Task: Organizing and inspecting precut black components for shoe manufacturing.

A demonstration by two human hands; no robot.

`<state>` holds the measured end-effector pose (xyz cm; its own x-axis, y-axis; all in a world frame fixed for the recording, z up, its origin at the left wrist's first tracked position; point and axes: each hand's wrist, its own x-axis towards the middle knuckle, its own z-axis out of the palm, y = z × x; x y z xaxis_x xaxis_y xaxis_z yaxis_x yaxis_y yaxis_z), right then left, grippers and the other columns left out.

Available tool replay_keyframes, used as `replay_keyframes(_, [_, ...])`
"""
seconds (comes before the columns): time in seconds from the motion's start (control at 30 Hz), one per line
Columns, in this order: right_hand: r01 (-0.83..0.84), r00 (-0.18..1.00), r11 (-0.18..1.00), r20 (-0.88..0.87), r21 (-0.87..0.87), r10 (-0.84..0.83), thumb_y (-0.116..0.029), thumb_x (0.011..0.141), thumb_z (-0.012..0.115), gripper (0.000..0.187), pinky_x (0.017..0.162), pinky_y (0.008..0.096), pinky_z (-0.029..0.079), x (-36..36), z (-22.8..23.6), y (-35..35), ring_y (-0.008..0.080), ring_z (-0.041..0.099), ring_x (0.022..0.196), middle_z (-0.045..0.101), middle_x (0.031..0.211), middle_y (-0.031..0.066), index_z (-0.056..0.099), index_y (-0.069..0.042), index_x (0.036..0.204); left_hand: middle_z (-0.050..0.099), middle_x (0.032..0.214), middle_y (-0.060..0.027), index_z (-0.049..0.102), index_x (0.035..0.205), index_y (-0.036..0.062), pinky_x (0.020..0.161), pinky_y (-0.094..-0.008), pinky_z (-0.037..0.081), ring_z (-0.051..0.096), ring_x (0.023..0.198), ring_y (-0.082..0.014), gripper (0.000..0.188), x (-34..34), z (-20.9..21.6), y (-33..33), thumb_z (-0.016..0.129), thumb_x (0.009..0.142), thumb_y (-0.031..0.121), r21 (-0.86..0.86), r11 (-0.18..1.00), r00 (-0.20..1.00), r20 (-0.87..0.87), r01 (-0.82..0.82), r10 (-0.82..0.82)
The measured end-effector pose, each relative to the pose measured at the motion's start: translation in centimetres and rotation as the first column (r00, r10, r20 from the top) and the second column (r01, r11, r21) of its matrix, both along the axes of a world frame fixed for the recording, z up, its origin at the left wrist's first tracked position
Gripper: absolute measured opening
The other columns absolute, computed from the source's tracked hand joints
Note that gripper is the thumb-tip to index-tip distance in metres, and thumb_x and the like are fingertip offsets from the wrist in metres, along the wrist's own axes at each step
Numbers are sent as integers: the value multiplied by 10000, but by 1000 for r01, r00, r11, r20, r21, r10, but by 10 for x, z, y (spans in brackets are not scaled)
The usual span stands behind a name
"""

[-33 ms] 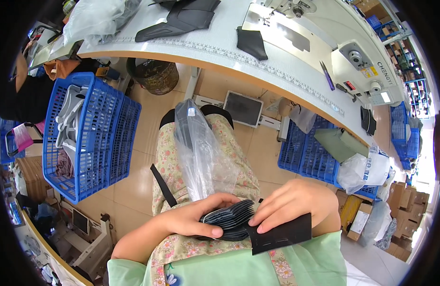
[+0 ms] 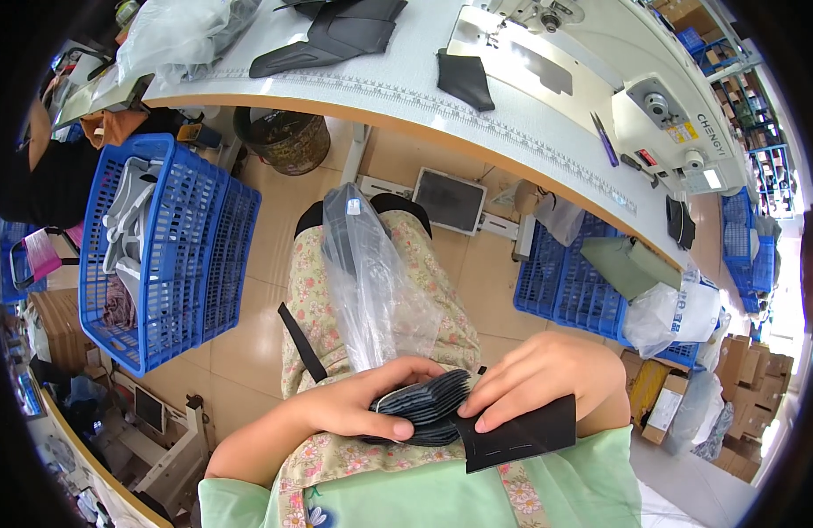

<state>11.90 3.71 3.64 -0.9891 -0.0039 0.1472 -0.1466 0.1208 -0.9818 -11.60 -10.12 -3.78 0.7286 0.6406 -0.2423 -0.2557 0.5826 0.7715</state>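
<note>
Close to my body, my left hand (image 2: pixel 349 403) is wrapped round a thick stack of black cut pieces (image 2: pixel 428 405), thumb on the near side. The layers fan out at the stack's right end. My right hand (image 2: pixel 556 374) has its fingertips at that end, pinching a flat black panel (image 2: pixel 523 437) that sticks out to the right. The panel looks like leather and has short light stitch marks near its lower edge. Whether it is loose from the stack is hidden under my fingers. Across my apron-covered lap lies a clear plastic bag (image 2: pixel 371 273).
Ahead stands a sewing table (image 2: pixel 380 84) with a ruler strip along its edge. On it are a sewing machine (image 2: pixel 662 97), black pieces (image 2: pixel 465 79) and purple-handled snips (image 2: pixel 604 141). Blue crates stand left (image 2: pixel 195 238) and right (image 2: pixel 547 273). A foot pedal (image 2: pixel 449 201) is below.
The flat black panel has tilted very slightly under my right fingers. Both hands otherwise keep their places.
</note>
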Motion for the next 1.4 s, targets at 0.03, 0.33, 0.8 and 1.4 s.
replay_keyframes(0.03, [6,1000,1000,13,-7,-5,-96,811,598,293,765,376,494,0,2,0,329,618,926,627,1070,166,617,-20,1094,422,1327,-181,274,1371,6,1027,-352,307,403,1235,-238,764,1,1,0,690,799,295,0,1000,1000,1,3,-3])
replay_keyframes(0.33, [200,944,971,290,-130,-156,-38,739,610,331,722,336,505,1,7,-18,297,643,862,655,1008,136,640,-37,1069,430,1316,-184,284,1359,-14,1025,-359,311,421,1228,-261,824,1,11,-2,685,758,384,22,999,992,-118,-33,35])
replay_keyframes(0.8, [566,755,819,460,-96,-468,-5,725,682,181,668,285,503,-7,18,-44,235,641,783,631,922,133,613,3,892,439,1296,-161,291,1357,-13,1024,-348,306,408,1223,-229,666,-1,5,-9,575,869,341,74,993,992,-83,-92,98])
replay_keyframes(1.4, [297,850,753,196,588,-489,-78,700,654,274,483,323,452,-7,26,-48,229,584,596,557,739,45,607,-101,969,455,1286,-148,303,1354,-16,1019,-339,313,423,1203,-218,590,2,2,-15,521,905,299,-19,985,983,-56,-174,173])
